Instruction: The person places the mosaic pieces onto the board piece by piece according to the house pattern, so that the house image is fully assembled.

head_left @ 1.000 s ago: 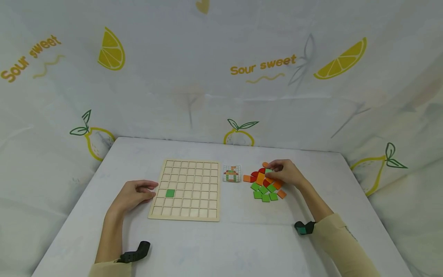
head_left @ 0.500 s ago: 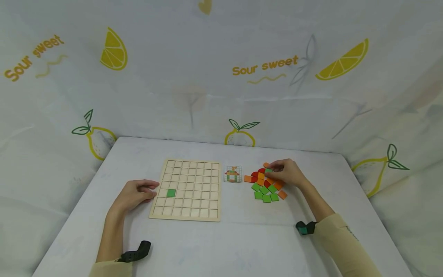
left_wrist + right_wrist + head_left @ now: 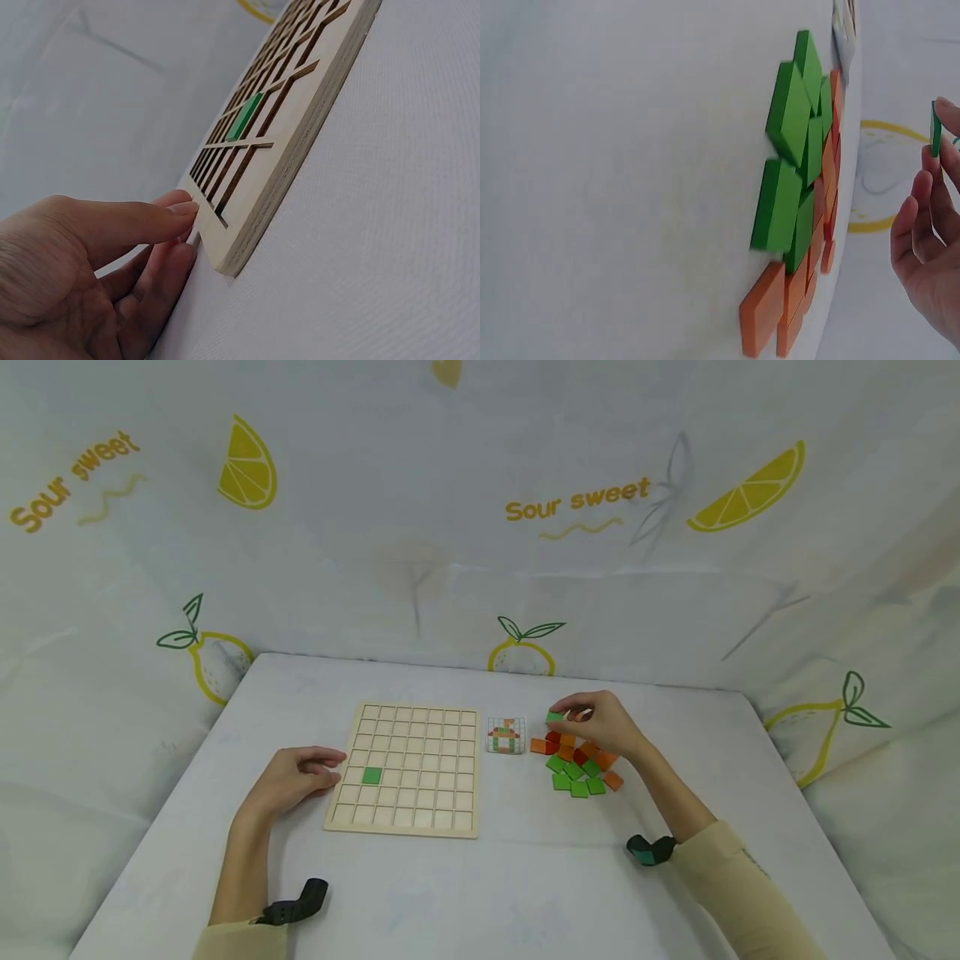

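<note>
My right hand is raised over the far side of a heap of tiles, pinching a green square tile between thumb and fingers. In the right wrist view, that tile stands on edge in the fingertips, lifted off the table. My left hand rests beside a wooden grid board, its thumb and fingertips touching the left rim. One green square sits in a cell near the board's left side. The left wrist view shows the thumb against the board's edge.
Green tiles, orange tiles and red rounded pieces lie loosely heaped right of the board. A small pattern card lies between board and heap. A lemon-print cloth hangs behind the table.
My right hand has lifted the green tile from the heap and carried it up and to the left. My left hand stays at the board's edge.
</note>
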Demonstrator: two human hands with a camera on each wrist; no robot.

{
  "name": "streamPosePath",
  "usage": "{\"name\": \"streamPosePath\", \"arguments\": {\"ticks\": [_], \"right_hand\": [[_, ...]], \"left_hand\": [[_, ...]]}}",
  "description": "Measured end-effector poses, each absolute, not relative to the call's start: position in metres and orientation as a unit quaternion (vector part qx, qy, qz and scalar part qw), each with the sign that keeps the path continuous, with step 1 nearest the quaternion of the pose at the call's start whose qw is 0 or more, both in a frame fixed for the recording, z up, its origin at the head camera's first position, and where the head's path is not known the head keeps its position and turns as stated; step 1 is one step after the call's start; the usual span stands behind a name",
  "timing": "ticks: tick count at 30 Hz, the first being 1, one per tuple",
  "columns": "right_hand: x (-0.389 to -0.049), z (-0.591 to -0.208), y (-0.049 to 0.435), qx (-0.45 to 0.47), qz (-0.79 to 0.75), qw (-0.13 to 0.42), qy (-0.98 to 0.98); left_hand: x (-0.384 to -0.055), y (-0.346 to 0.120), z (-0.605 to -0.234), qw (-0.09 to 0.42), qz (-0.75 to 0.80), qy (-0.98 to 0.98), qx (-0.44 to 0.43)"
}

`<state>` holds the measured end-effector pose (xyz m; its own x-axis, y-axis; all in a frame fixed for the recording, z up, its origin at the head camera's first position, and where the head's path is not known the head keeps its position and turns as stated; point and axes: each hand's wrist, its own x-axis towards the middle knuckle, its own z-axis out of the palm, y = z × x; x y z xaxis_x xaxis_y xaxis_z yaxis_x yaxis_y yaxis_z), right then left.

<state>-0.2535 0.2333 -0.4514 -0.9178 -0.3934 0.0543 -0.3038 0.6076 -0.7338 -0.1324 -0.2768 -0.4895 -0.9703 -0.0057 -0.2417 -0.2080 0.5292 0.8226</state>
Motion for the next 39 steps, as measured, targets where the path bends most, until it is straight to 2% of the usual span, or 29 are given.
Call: {"name": "streamPosePath", "arguments": {"ticks": [10, 18, 27, 39], "right_hand": [[-0.246, -0.446, 0.189, -0.246, -0.414, 0.059, 0.875], [-0.235, -0.444, 0.146, -0.285, -0.446, 0.094, 0.843], [-0.221, -0.443, 0.088, -0.340, -0.444, 0.108, 0.822], [-0.199, -0.449, 0.013, -0.412, -0.398, 0.144, 0.807]], "left_hand": [[-0.134, -0.277, -0.490, 0.105, 0.479, 0.869, -0.066], [-0.133, -0.278, -0.489, 0.103, 0.476, 0.871, -0.063], [-0.133, -0.278, -0.489, 0.105, 0.480, 0.869, -0.065], [-0.133, -0.277, -0.488, 0.108, 0.482, 0.867, -0.070]]}}
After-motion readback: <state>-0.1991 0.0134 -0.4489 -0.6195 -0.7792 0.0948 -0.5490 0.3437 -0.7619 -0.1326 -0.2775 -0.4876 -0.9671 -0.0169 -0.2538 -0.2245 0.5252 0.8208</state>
